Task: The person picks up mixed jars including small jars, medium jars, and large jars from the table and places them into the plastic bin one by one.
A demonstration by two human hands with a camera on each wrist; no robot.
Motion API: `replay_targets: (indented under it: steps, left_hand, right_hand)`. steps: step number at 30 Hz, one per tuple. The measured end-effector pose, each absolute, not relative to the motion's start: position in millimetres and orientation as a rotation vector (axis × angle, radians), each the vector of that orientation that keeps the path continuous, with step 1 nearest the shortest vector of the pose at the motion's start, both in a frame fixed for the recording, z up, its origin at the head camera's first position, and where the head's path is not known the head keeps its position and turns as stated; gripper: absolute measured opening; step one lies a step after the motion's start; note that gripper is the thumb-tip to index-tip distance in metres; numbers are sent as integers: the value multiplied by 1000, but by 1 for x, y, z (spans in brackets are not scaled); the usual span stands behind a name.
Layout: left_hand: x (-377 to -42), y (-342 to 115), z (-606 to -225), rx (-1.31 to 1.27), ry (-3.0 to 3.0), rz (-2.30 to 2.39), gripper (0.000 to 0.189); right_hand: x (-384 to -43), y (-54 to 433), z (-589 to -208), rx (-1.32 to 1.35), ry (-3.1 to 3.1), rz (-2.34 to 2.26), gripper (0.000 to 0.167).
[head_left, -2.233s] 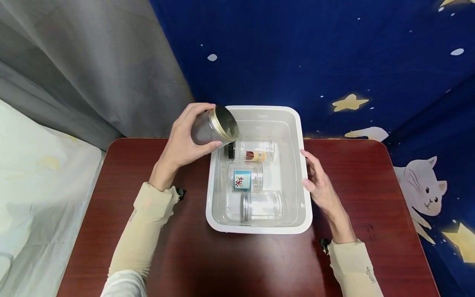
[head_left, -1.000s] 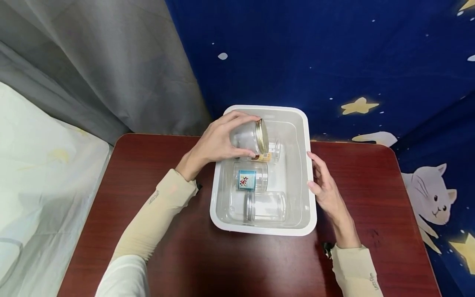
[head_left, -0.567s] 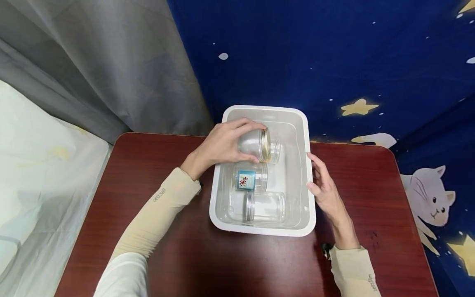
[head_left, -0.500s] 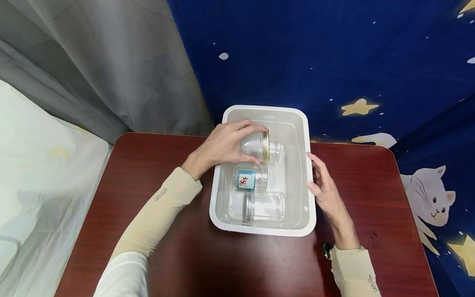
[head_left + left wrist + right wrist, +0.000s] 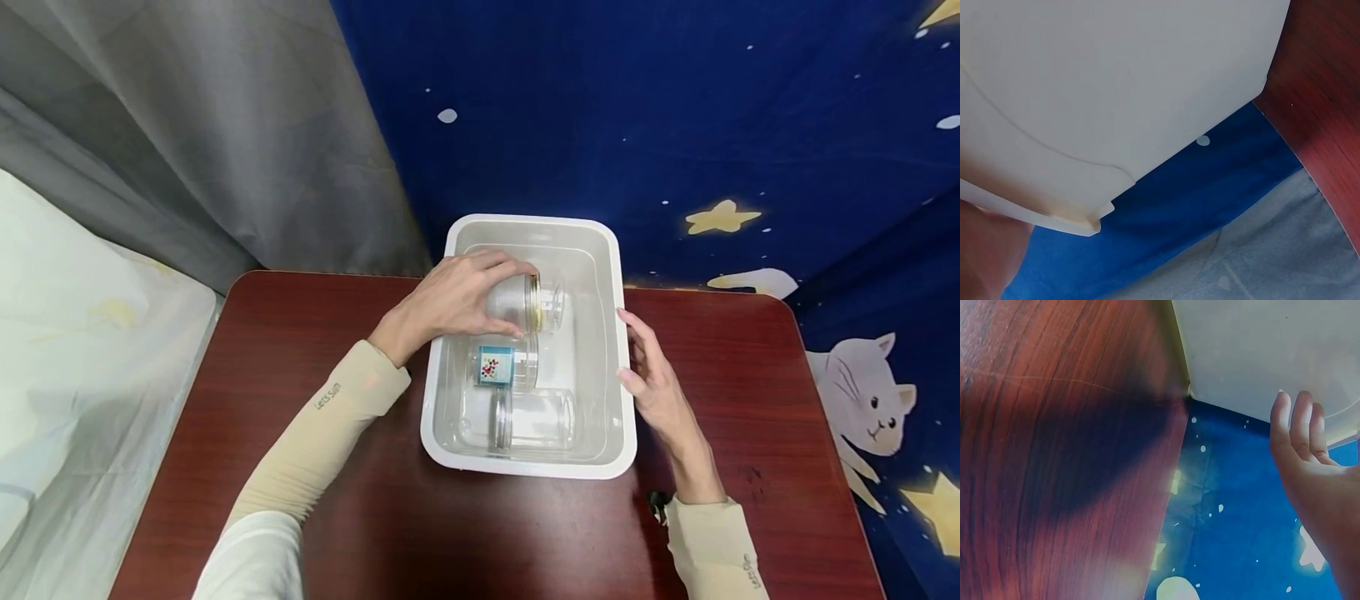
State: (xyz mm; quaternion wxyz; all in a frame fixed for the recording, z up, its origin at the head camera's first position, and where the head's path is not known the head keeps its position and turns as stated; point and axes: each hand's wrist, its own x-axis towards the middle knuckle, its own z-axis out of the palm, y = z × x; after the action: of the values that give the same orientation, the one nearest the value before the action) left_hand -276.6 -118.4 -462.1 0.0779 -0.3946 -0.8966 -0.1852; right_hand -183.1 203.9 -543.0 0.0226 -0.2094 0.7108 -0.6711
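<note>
My left hand grips a clear jar with a gold-coloured rim, thumb on the near side and fingers on the far side. This jar lies sideways inside the white plastic tub, over another clear jar that it largely hides. Toward me in the tub lie a jar with a blue label and a plain clear jar, both on their sides. My right hand touches the tub's right side; in the right wrist view its fingers rest nearly straight against the outer wall.
The tub stands on a dark red wooden table, near its far edge. Behind hangs a blue curtain with stars and a cat. A grey curtain and a pale cloth are at the left.
My left hand has carried the gold-rimmed jar from over the tub's left rim rightward and down into the tub, turning it level. The right hand stays at the tub's right side.
</note>
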Motion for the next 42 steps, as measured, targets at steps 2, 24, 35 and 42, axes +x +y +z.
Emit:
replay_targets:
  steps: [2,24,35,42]
  left_hand:
    - [-276,-117,-462,-1184,-2726,-551,81]
    - [-275,-107,-463,-1162,-2896,-451,82]
    - [-276,-105,-463,-1165,-2906,-433,83]
    - [-277,-106,-462,-1171,-2919,-446,87]
  right_hand:
    - [-183,204,-544,-648,2204,-2076,71]
    - [-183,201,-541,-678,2211,-2076,74]
    - [-183,201,-540,-681,2212,-2082,75]
    - [-182,202,-541,-670,2206,-2085,74]
